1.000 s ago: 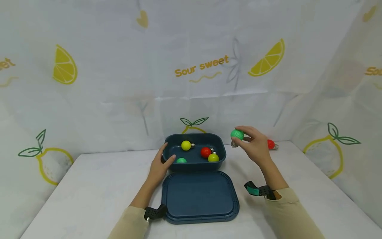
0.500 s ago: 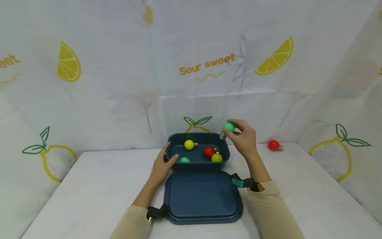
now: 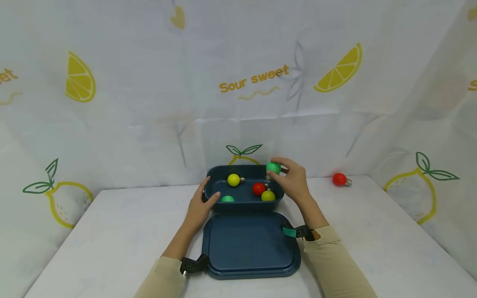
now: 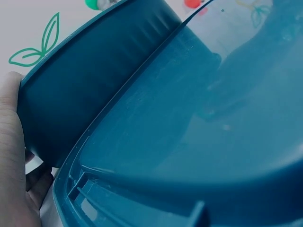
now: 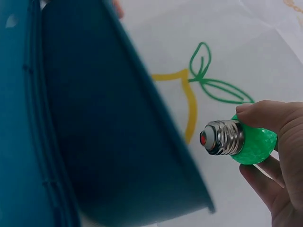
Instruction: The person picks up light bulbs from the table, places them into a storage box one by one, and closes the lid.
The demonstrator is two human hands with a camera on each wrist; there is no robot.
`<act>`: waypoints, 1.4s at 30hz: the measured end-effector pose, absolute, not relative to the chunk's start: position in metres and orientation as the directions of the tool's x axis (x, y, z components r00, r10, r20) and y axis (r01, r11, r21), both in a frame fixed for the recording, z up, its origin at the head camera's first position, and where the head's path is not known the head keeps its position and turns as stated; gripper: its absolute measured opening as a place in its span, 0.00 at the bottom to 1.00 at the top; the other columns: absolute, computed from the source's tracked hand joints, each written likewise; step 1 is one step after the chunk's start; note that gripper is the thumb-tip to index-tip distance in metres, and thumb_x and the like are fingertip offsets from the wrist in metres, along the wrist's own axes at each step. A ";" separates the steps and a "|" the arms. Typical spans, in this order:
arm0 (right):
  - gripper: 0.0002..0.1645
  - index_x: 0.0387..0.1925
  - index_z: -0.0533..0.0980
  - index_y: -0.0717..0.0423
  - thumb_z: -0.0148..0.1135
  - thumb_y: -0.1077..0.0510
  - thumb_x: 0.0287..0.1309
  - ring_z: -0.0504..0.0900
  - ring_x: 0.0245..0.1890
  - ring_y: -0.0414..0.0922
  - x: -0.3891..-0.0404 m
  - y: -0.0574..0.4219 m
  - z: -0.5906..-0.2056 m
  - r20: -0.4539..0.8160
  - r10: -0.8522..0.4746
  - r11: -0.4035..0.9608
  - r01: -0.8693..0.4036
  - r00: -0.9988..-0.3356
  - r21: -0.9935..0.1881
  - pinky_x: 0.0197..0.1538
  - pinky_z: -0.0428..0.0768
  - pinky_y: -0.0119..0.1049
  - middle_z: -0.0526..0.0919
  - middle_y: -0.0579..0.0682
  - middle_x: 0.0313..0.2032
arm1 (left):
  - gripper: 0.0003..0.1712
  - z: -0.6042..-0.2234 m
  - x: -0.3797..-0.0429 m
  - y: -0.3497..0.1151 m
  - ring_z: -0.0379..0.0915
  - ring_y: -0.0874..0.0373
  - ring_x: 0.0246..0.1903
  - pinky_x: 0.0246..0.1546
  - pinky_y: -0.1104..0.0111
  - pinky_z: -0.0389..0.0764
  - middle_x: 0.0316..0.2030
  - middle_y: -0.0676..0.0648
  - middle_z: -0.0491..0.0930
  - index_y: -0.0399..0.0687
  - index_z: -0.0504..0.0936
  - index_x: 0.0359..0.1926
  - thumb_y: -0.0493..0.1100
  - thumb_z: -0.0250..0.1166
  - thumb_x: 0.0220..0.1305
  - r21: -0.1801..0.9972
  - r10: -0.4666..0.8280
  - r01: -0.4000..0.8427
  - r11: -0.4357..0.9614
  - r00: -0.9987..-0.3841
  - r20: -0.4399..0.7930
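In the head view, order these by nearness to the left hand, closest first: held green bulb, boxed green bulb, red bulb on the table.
1. Boxed green bulb: inside the box, just right of the left hand.
2. Held green bulb: farther right, in the right hand.
3. Red bulb: on the table, farthest right.

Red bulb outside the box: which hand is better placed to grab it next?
Right hand, I'd say, after releasing the green bulb: it's nearer the red bulb, at the right end of the dark blue box. The left hand holds the left end.
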State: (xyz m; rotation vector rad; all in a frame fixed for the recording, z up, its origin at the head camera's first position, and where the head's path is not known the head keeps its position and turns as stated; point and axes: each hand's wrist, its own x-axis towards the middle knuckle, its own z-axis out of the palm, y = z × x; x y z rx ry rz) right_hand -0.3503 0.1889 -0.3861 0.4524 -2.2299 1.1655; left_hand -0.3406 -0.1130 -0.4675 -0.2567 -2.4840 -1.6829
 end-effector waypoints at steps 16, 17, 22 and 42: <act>0.23 0.51 0.82 0.62 0.75 0.66 0.52 0.85 0.49 0.59 -0.354 0.187 -0.412 0.565 -0.094 0.664 -0.475 -0.819 -0.578 0.50 0.86 0.55 0.85 0.63 0.53 | 0.42 -0.468 -0.338 -0.112 0.51 0.43 0.79 0.74 0.41 0.59 0.80 0.46 0.53 0.69 0.55 0.79 0.64 0.61 0.69 0.906 0.067 0.218 0.363 -0.976 0.208; 0.23 0.51 0.82 0.62 0.76 0.65 0.52 0.85 0.48 0.58 -0.353 0.187 -0.412 0.562 -0.095 0.669 -0.471 -0.822 -0.575 0.50 0.86 0.55 0.85 0.63 0.53 | 0.42 -0.468 -0.338 -0.112 0.51 0.43 0.78 0.74 0.41 0.60 0.80 0.46 0.54 0.70 0.55 0.79 0.64 0.61 0.69 0.906 0.066 0.218 0.363 -0.976 0.208; 0.22 0.50 0.83 0.61 0.76 0.64 0.52 0.85 0.50 0.58 -0.353 0.186 -0.411 0.526 -0.098 0.692 -0.438 -0.845 -0.574 0.52 0.85 0.54 0.85 0.61 0.53 | 0.42 -0.466 -0.341 -0.111 0.52 0.43 0.78 0.74 0.42 0.61 0.80 0.47 0.54 0.68 0.55 0.79 0.62 0.61 0.70 0.905 0.075 0.228 0.359 -0.974 0.216; 0.20 0.49 0.85 0.57 0.77 0.59 0.52 0.86 0.47 0.54 -0.356 0.179 -0.406 0.367 -0.151 0.816 -0.325 -0.918 -0.478 0.51 0.86 0.50 0.88 0.58 0.50 | 0.42 -0.468 -0.340 -0.113 0.49 0.45 0.79 0.76 0.41 0.56 0.80 0.48 0.53 0.69 0.55 0.79 0.64 0.61 0.69 0.901 0.071 0.224 0.371 -0.974 0.213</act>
